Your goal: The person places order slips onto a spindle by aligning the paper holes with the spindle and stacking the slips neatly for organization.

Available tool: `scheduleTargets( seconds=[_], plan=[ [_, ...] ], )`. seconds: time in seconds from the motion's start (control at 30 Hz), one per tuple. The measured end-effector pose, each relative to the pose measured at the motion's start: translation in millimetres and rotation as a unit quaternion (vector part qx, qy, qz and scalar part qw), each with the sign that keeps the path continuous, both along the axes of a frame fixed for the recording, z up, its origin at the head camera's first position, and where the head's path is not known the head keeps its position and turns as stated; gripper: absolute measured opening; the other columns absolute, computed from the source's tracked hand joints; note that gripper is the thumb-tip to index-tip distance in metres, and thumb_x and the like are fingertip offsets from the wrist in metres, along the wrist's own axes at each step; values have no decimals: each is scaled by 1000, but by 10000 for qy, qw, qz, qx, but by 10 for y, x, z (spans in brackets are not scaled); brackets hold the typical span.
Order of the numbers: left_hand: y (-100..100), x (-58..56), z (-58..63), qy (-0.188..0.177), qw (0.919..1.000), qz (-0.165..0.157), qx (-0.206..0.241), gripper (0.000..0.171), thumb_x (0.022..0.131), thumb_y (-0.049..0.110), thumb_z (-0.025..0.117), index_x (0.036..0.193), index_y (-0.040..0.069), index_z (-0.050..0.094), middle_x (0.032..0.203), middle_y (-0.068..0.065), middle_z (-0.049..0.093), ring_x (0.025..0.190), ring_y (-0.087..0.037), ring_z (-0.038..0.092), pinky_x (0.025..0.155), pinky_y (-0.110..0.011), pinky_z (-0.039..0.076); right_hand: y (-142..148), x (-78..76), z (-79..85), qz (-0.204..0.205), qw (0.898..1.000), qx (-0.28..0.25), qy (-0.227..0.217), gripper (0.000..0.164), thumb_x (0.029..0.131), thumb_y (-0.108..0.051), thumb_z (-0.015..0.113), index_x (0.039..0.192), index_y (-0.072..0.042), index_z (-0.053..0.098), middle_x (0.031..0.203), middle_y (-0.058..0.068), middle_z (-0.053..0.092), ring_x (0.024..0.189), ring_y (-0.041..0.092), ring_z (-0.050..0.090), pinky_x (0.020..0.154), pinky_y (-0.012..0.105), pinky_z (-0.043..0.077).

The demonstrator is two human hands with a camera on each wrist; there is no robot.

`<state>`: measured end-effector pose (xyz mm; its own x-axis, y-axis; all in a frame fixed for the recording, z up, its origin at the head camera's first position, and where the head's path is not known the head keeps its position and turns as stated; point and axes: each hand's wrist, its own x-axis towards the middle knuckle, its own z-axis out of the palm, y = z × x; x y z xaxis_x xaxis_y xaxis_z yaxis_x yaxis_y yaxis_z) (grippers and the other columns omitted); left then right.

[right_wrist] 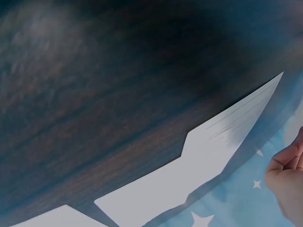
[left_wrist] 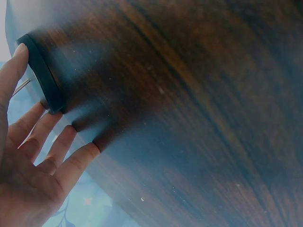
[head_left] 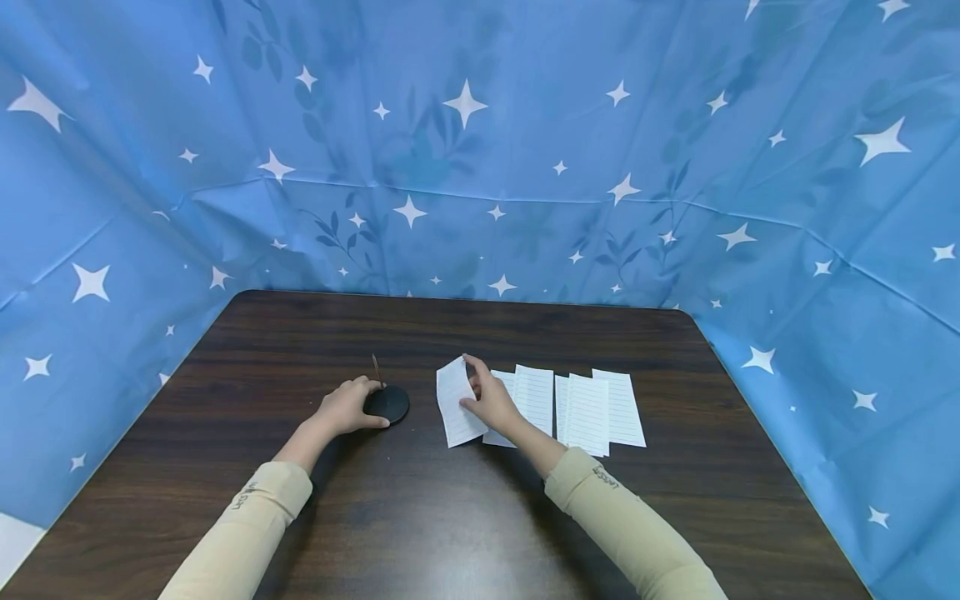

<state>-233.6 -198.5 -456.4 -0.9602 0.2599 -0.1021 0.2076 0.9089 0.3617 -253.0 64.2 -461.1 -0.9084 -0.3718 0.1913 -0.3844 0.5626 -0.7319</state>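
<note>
On the left in the head view stands a receipt spike [head_left: 389,404] with a round black base and a thin upright rod [head_left: 377,369]. My left hand [head_left: 347,407] holds its base by the rim, thumb on the near side and fingers on the far side. The left wrist view shows the thumb and two fingertips against the base [left_wrist: 43,75], the other fingers spread. My right hand [head_left: 495,406] pinches a white paper slip [head_left: 454,407], lifted at a tilt. In the right wrist view that hand [right_wrist: 288,177] shows only partly at the edge.
Several lined paper slips [head_left: 535,396] lie overlapping right of the held one, with more slips [head_left: 588,414] beside them. All rest on a dark wood table [head_left: 450,517]. A blue star-patterned curtain [head_left: 480,158] hangs behind and beside the table.
</note>
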Motion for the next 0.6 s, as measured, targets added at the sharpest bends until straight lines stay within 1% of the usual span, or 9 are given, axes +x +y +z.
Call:
scheduleTargets(
  seconds=[0.1,0.13,0.27,0.33,0.37,0.4,0.47,0.53,0.6],
  plan=[
    [2,-5,-1,14,10000,6,27,66,77,33,77,129,0,53,125,-21,54,115,-42,50,84,-62,47,-1,-7,-9,-126,9999,-103,-50,68,78,7,69,137,6,37,83,15,66,65,12,47,59,21,40],
    [-2,-7,-2,27,10000,4,29,66,77,33,77,129,0,53,125,-21,54,115,-42,50,84,-62,47,-5,-11,-11,-151,9998,-146,-43,63,78,7,69,134,7,41,84,15,67,65,12,49,59,21,41],
    [-9,-7,-1,75,10000,-4,53,66,76,33,78,128,0,53,124,-22,54,115,-42,51,83,-61,48,-17,-7,-6,-342,9989,-305,-118,30,81,4,66,111,8,60,85,17,68,69,14,55,61,20,45],
    [-12,-4,-5,78,10000,-5,47,67,76,33,78,128,0,53,124,-21,54,115,-42,51,83,-61,48,-21,-2,-9,-411,9985,-353,-120,16,84,2,64,99,7,63,80,16,67,67,13,53,59,20,45],
    [-13,-2,-9,74,10000,-2,53,66,76,33,78,128,0,53,124,-21,54,115,-42,51,83,-61,48,-23,4,-5,-466,9980,-382,-167,11,86,1,63,95,6,64,75,13,65,64,12,50,58,19,42],
    [-14,-1,-15,69,10000,5,58,66,76,33,78,128,0,54,124,-21,55,115,-41,51,83,-61,48,-26,7,-4,-504,9977,-408,-181,9,87,-1,61,92,6,63,69,11,61,61,11,46,55,19,39],
    [-12,2,-20,49,10000,15,79,66,76,33,78,128,0,54,123,-20,55,115,-41,51,83,-61,48,-33,14,2,-584,9969,-483,-232,10,90,-4,59,89,5,63,59,4,51,55,10,39,51,18,33],
    [-9,-3,-21,37,9999,26,104,65,76,33,78,128,0,54,121,-19,56,114,-40,52,83,-61,48,-37,17,9,-666,9956,-600,-268,13,92,-6,57,87,5,62,54,-3,42,52,9,33,49,18,28],
    [-8,-13,-20,32,9999,31,124,65,76,33,78,127,1,54,121,-19,56,113,-39,53,83,-61,48,-43,13,13,-736,9944,-701,-290,15,93,-7,55,86,5,62,52,-5,35,49,9,30,47,18,24]
  ],
)
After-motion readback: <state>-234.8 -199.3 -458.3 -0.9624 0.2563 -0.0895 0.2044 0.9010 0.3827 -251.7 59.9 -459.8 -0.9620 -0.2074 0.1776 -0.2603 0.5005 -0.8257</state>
